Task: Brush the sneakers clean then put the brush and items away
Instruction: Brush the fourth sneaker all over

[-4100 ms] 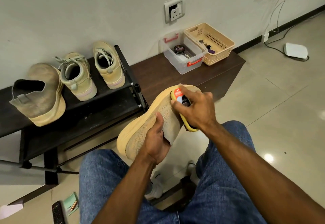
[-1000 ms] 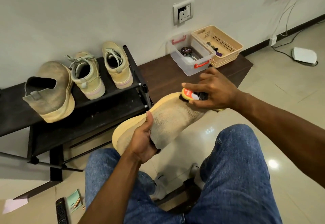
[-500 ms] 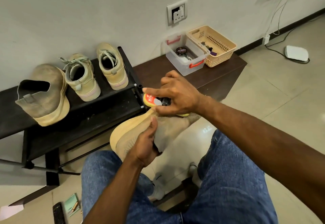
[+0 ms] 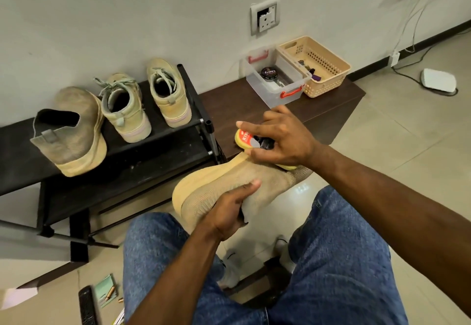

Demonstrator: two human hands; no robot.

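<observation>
right hand [image 4: 281, 141] presses brush [image 4: 251, 142] on sneaker [image 4: 226, 182], left hand [image 4: 229, 212] gripping it.

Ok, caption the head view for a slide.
Left hand holds a tan sneaker while the right hand works a yellow brush over it.

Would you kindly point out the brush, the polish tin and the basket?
brush [image 4: 246, 139]: head view, red label on its back.
polish tin [image 4: 269, 72]: head view, black lid.
basket [image 4: 328, 81]: head view, front wall.

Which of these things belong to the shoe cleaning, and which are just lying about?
Job:
brush in right hand
sneaker in left hand
three shoes on rack
clear box
basket

Lying about:
remote
notepad
white device
</observation>
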